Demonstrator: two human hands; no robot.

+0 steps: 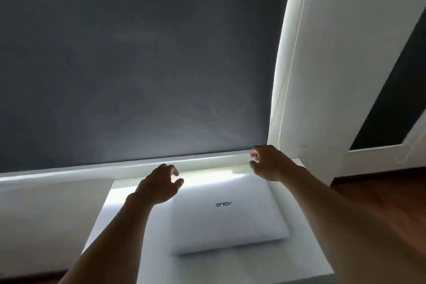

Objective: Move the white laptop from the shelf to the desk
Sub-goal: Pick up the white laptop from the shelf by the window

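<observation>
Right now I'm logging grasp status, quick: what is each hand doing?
Left hand: open, fingers curled, holding nothing, over the white ASUS laptop's far left corner.
Right hand: open, empty, at its far right corner.

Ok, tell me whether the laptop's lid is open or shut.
Shut. The laptop lies flat on the white shelf, lid down with its logo facing up; no screen or keyboard shows.

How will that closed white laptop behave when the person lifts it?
The closed white laptop lies flat, so it likely lifts stiffly without bending. Its smooth lid may be slippery. Both the left hand and right hand reach out, suggesting some weight.
</observation>
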